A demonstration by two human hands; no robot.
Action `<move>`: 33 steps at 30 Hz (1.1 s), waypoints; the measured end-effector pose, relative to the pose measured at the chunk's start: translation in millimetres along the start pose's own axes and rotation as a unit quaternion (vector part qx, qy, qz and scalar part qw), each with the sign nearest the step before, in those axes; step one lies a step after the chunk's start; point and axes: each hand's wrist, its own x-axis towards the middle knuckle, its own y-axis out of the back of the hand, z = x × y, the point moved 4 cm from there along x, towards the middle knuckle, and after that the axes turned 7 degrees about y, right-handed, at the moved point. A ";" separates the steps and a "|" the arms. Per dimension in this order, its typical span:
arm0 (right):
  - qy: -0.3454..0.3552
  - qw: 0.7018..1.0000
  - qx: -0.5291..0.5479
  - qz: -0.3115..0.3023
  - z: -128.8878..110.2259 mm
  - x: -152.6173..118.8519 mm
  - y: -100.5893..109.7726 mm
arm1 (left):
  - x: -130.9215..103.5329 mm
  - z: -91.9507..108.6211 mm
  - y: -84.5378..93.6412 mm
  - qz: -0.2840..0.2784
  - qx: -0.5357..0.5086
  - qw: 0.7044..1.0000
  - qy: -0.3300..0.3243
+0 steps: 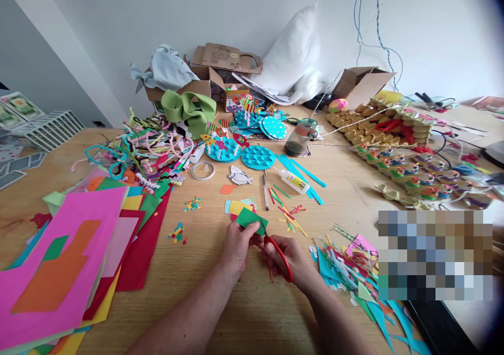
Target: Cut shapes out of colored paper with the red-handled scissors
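Note:
My left hand (238, 244) pinches a small green paper piece (249, 219) above the middle of the table. In my right hand (289, 255) is a pair of red-handled scissors (282, 263), its blades at the right edge of the green paper. Just beyond lie a few cut rectangles of coloured paper, a yellow one (241, 207) among them. Thin coloured paper strips (289, 213) are scattered to the right, near a pen (265, 193) and a glue bottle (293, 180). A fish cut-out (240, 176) lies farther back. Small piles of confetti (178, 233) sit to the left.
Stacked coloured sheets (98, 229) cover the left side. Pipe cleaners (149, 145) heap up behind them. Blue scalloped discs (258, 157), a glass jar (300, 137) and egg cartons (378, 121) stand at the back. Paper scraps (346, 263) lie at right, beside a blurred patch.

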 end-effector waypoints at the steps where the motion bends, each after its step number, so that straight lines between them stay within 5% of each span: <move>1: 0.001 1.000 0.001 -0.001 0.2 -0.1 -0.1 | -0.1 0.0 -0.1 0.000 0.000 1.000 0.001; 33: 0.002 1.000 0.009 0.001 -0.5 -0.7 -0.5 | 0.6 -1.1 0.3 -0.005 0.007 1.000 0.003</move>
